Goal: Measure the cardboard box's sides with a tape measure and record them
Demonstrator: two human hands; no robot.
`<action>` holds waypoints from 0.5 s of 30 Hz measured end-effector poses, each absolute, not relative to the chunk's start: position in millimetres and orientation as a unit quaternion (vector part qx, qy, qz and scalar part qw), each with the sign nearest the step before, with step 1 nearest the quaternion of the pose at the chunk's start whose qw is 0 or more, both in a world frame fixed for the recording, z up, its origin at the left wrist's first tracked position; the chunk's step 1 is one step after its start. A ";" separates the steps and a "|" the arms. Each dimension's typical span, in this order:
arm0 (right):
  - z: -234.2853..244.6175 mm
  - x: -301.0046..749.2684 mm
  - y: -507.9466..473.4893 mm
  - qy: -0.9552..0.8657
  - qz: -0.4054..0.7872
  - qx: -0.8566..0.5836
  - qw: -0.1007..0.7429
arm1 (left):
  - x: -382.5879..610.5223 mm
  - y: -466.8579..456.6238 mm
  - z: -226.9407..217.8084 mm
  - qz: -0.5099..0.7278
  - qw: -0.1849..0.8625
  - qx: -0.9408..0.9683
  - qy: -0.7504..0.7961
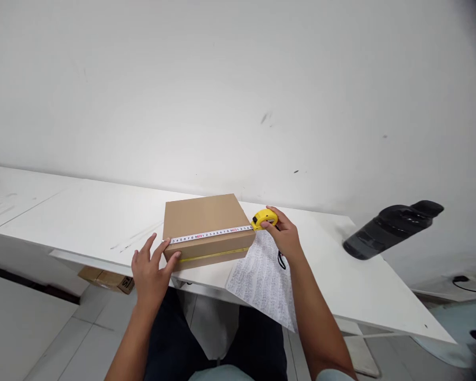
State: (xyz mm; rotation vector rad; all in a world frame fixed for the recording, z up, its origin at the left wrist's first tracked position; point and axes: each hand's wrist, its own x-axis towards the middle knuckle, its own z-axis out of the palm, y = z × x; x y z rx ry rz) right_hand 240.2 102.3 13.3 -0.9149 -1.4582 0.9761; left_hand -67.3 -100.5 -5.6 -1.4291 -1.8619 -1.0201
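Note:
A closed brown cardboard box (202, 216) lies on the white table. Along the front part of its top stretches the white, numbered blade (212, 233) of a tape measure. My left hand (153, 267) is at the box's left end, with the index fingertip pressing the blade's end against the edge and the thumb on the front face; its other fingers are spread. In my right hand (283, 233), the yellow tape measure case (265, 218) is held just past the box's right edge. A black cord loop (281, 261) hangs below it. Across the front face runs a thin yellow strip (214, 254).
A patterned grey-white sheet (262, 280) lies under my right forearm and hangs over the front edge of the table (329, 286). To the right stands a dark bottle (388, 230). Another carton (107, 279) is below the table at left. A wall rises behind.

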 end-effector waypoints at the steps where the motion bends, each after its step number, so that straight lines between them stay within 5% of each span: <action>1: 11.5 243.4 105.0 -0.611 0.417 -0.386 0.552 | -67.7 -100.0 -6.1 -0.384 0.292 -0.536 -0.693; 15: 15.5 254.0 110.9 -0.620 0.427 -0.401 0.522 | -68.2 -100.3 -7.0 -0.413 0.261 -0.546 -0.681</action>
